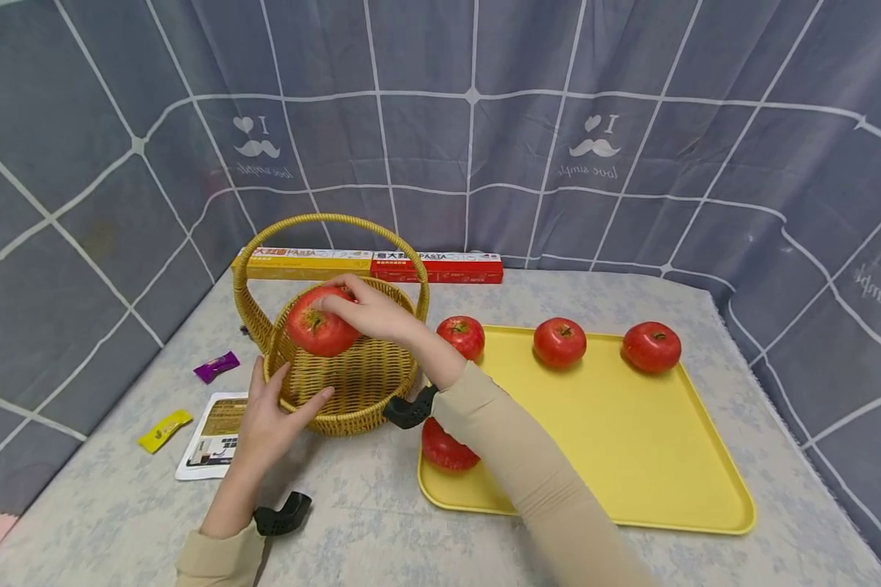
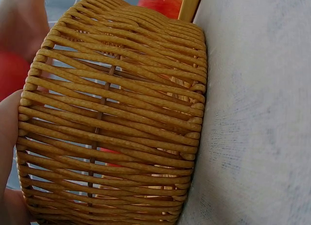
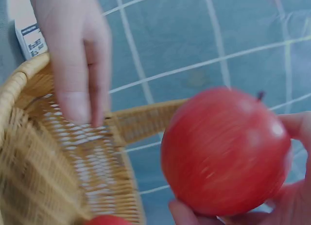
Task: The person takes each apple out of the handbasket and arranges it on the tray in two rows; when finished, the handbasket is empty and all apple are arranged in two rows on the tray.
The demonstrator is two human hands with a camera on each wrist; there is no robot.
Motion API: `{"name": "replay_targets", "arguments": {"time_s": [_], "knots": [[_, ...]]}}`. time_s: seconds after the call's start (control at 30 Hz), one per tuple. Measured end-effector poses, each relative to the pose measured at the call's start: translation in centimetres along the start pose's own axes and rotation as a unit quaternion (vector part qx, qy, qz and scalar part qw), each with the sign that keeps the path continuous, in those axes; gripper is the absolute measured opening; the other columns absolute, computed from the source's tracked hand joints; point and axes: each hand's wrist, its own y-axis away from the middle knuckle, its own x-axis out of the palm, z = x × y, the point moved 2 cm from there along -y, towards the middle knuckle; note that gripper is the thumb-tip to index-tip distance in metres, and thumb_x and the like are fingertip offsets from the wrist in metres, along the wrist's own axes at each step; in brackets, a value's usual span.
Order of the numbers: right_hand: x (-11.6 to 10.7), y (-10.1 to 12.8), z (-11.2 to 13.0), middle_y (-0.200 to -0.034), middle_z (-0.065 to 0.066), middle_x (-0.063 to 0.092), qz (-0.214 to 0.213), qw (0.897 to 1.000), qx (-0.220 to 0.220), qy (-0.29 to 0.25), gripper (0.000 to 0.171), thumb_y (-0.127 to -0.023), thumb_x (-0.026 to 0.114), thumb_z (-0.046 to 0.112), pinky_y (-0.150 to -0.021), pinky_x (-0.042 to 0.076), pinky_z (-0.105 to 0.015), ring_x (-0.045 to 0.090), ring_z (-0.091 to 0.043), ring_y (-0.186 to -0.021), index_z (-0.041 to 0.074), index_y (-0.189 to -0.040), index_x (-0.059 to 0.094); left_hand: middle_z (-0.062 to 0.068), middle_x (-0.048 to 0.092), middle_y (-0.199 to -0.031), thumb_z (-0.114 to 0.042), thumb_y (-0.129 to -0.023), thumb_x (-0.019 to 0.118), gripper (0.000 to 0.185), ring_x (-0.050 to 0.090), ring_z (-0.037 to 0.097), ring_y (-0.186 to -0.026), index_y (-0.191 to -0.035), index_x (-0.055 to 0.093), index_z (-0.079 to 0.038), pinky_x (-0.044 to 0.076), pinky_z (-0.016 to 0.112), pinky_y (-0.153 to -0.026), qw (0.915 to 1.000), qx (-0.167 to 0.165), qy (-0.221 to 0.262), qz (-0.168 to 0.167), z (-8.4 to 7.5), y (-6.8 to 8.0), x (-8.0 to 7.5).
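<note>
My right hand [image 1: 367, 310] holds a red apple [image 1: 323, 321] up over the left part of the wicker basket [image 1: 338, 391]. In the right wrist view the fingers of that hand [image 3: 291, 198] curl round the apple [image 3: 226, 152] from the right and below. My left hand [image 1: 267, 420] grips the basket's near left rim, its thumb reaching over to the inside. In the left wrist view the woven wall [image 2: 112, 113] stands close before the palm. Part of another red apple [image 3: 108, 220] shows low in the right wrist view, at the basket.
A yellow tray [image 1: 595, 424] with several red apples stands right of the basket. Yellow and red pasta boxes [image 1: 436, 267] lie behind it. On the left are a purple candy [image 1: 216, 367], a yellow candy [image 1: 165, 430] and a flat white packet [image 1: 209, 444]. The basket's tall handle [image 1: 330, 218] arches overhead.
</note>
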Motion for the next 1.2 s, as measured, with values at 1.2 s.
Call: {"name": "replay_targets", "arguments": {"time_s": [1.2], "knots": [[-13.7, 23.7, -14.5, -0.138, -0.009, 0.039, 0.069, 0.987, 0.139, 0.051, 0.046, -0.103, 0.029, 0.038, -0.106, 0.024, -0.052, 0.031, -0.028, -0.130, 0.014, -0.142, 0.035, 0.019, -0.009, -0.155, -0.052, -0.084, 0.064, 0.091, 0.005, 0.045, -0.138, -0.145, 0.026, 0.004, 0.017, 0.066, -0.102, 0.9997, 0.012, 0.013, -0.016, 0.1, 0.0, 0.4]]}}
